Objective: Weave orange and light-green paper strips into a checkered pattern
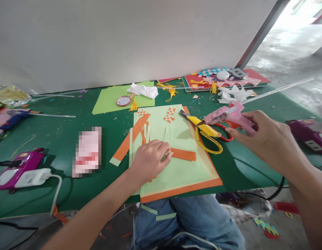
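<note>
My right hand [265, 139] grips the handle of a pink glue gun [237, 114], its nozzle pointing left above yellow-and-red-handled scissors [209, 133]. A clear glue stick [280, 90] juts from its back. My left hand [151, 158] rests over pale green paper sheets [187, 173], fingertips pinched on a small piece of paper, mostly hidden. Right of those fingertips lies an orange paper strip [184, 154]; light green strips [167, 133] lie just above. Small orange-and-white woven paper pieces [170, 114] sit near the sheets' top. A longer orange strip [128, 139] slants across the left edge.
Purple power strips stand at left [22, 170] and right [309, 135], with cables. A round badge [123, 100], crumpled white paper [143, 91] and yellow tassels [171, 92] lie toward the wall. Pale strips [166, 216] rest on my lap. A pixelated pink item [87, 152] lies left.
</note>
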`<state>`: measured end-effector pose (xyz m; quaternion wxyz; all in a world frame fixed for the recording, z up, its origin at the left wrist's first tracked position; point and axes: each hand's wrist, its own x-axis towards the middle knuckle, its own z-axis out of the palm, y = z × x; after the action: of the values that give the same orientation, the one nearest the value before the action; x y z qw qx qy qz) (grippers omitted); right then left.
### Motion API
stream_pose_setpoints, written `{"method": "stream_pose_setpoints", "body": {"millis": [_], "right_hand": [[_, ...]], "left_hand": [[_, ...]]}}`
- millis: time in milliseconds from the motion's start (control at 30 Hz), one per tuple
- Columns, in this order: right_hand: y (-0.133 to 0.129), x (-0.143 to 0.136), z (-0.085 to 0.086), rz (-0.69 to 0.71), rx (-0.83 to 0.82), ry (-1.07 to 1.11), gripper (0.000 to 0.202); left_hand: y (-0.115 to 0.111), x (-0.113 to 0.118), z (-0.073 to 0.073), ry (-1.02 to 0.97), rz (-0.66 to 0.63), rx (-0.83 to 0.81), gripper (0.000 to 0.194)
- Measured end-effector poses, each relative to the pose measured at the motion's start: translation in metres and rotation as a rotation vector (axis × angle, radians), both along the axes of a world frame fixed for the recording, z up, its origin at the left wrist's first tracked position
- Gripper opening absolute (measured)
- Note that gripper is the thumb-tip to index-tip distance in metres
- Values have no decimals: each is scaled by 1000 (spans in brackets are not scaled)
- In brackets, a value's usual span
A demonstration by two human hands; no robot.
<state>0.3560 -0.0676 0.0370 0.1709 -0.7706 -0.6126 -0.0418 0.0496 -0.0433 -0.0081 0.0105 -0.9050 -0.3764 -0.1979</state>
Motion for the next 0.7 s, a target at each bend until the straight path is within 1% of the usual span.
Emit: {"method": "stream_pose_setpoints", "body": {"millis": [67,133,233,333,400,433,467,500,567,633,700], "right_hand": [[1,0,0,-6,-10,10,41],[3,1,0,-17,-6,25,41],[8,4,-1,-27,5,64,40],[20,10,-2,-35,-17,123,40],[31,15,-5,-40,-45,119,38],[37,18,-8,-20,-86,114,37],[43,21,-11,-29,-98,96,38],[48,23,-14,-1,-145,87,40],[57,28,-22,8,-198,50,44],[62,30,-28,34,-202,5,46],[61,29,-31,55,-180,-40,48]], "left_hand": [[0,0,1,-11,8,-21,9],[0,-1,0,14,-3,-1,9],[0,0,0,48,-18,31,17],[0,0,0,7,-17,2,22],[0,-1,0,-25,-32,-2,23],[1,-3,0,-33,-43,4,23],[2,-4,0,-35,-59,13,23],[3,-6,0,-32,-77,21,23],[5,-11,0,-8,-126,24,22],[7,-15,0,27,-183,17,19],[9,-18,1,53,-229,20,17]]}}
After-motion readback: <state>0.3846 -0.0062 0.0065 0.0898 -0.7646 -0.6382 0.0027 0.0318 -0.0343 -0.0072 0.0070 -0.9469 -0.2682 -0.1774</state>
